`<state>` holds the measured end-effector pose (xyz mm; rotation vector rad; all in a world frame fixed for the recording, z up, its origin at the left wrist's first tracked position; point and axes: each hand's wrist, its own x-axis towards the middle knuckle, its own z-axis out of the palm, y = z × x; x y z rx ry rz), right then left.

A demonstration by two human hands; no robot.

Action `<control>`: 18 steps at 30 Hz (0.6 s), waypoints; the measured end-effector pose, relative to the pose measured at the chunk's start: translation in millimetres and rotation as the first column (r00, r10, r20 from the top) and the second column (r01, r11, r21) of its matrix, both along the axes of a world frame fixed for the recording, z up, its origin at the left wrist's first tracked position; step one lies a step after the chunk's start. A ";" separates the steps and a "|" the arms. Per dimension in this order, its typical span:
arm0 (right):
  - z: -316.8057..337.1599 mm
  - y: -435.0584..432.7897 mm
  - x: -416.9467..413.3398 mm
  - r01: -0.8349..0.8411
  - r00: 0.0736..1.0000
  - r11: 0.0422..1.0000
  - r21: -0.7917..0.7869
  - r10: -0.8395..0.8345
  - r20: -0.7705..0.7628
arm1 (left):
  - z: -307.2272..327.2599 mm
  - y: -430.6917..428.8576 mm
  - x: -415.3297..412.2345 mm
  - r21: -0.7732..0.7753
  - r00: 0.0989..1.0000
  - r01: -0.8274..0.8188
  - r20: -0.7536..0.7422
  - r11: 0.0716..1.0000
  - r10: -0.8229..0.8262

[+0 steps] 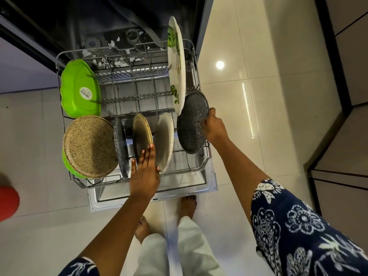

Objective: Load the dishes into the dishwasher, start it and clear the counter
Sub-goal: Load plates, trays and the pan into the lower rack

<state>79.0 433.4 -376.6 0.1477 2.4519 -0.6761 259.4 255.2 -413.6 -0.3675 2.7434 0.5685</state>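
Note:
The dishwasher's lower rack [201, 164] is pulled out over the open door [151, 193]. My right hand [214, 126] grips a dark speckled plate [192, 122] at the rack's right side, standing on edge. My left hand [145, 172] rests with spread fingers against a pale beige plate [164, 140] upright in the front row. Beside it stand a tan plate [141, 132], a thin dark speckled plate [119, 146] and a large tan speckled plate [89, 146]. A green plate [79, 88] leans at the rack's left. A large white leaf-patterned plate [177, 66] stands upright at the right.
White scraps [111, 60] lie on the dishwasher floor behind the rack. My bare feet [188, 204] stand on the glossy tiled floor just before the door. Cabinet fronts [342, 96] run along the right. A red round object [8, 202] sits at the left edge.

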 end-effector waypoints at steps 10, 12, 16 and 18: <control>-26.9 2.0 92.4 0.128 0.986 0.991 -0.044 -0.122 0.113 | -1.6 1.8 1.7 -0.005 1.000 -0.007 -0.003 1.000 0.007; -32.9 2.5 90.5 0.163 0.985 0.986 -0.030 -0.161 0.068 | -3.2 1.1 2.0 0.000 1.000 -0.006 -0.004 1.000 0.006; -37.1 8.6 84.1 0.118 0.993 0.993 -0.026 -0.117 0.031 | -6.7 -0.5 2.9 -0.007 1.000 0.005 -0.003 1.000 -0.005; -37.4 9.8 89.5 0.104 0.993 0.995 -0.006 -0.103 0.058 | -7.1 1.3 2.1 -0.004 1.000 -0.007 0.001 1.000 0.007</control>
